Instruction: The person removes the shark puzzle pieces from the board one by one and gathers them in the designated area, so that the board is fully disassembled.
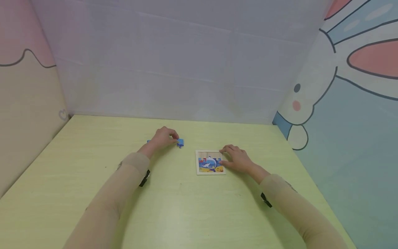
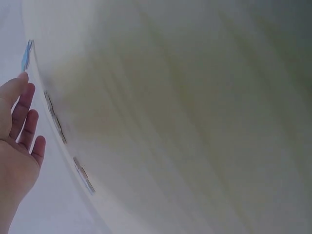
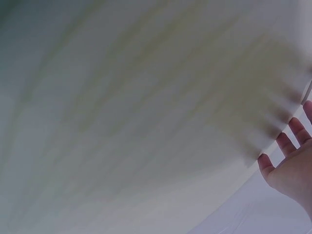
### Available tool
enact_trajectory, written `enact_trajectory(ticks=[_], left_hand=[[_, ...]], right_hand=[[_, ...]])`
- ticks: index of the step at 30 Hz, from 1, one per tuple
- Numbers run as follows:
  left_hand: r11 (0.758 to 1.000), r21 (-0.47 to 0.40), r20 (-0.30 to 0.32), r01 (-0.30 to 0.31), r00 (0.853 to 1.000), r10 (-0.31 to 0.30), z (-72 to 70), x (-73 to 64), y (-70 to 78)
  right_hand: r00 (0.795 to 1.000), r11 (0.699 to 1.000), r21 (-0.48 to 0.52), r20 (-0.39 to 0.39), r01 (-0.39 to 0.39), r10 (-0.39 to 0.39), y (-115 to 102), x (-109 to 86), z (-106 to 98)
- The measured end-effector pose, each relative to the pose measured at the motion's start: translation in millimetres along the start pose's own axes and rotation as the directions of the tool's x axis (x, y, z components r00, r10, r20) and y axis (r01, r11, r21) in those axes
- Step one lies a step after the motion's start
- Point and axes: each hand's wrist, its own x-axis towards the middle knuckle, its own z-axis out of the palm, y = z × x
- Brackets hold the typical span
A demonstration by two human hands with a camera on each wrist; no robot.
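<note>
By the left hand [image 1: 163,137], two jigsaw pieces [image 2: 55,117]; it's pinching one more blue piece [image 1: 180,142]. Right hand [image 1: 237,159] spread, touching one framed sea-creature puzzle [image 1: 206,164].

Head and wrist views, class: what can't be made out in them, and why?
Head view: the shape of a blue puzzle piece, mostly hidden by the left hand.
Left wrist view: any picture on two puzzle pieces, seen edge-on.
Right wrist view: the puzzle frame, mostly cut off by the right edge.
</note>
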Motion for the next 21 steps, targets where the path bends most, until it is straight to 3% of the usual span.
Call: enact_trajectory(ticks=[6, 11, 21], left_hand=[[0.992, 0.128, 0.001, -0.005, 1.000, 0.005, 3.7, 2.2, 1.0], [0.983, 0.186, 0.007, 0.009, 1.000, -0.010, 6.0, 3.5, 0.7], [0.987, 0.161, -0.015, 0.002, 1.000, 0.000, 3.2, 0.6, 10.3]], right_hand=[[1.000, 1.000, -0.002, 0.001, 0.004, -0.004, 2, -0.3, 1], [1.000, 1.000, -0.007, -0.001, 0.015, -0.015, 2, 0.3, 1], [1.000, 1.000, -0.012, 0.015, 0.005, -0.005, -2, 3.1, -3]])
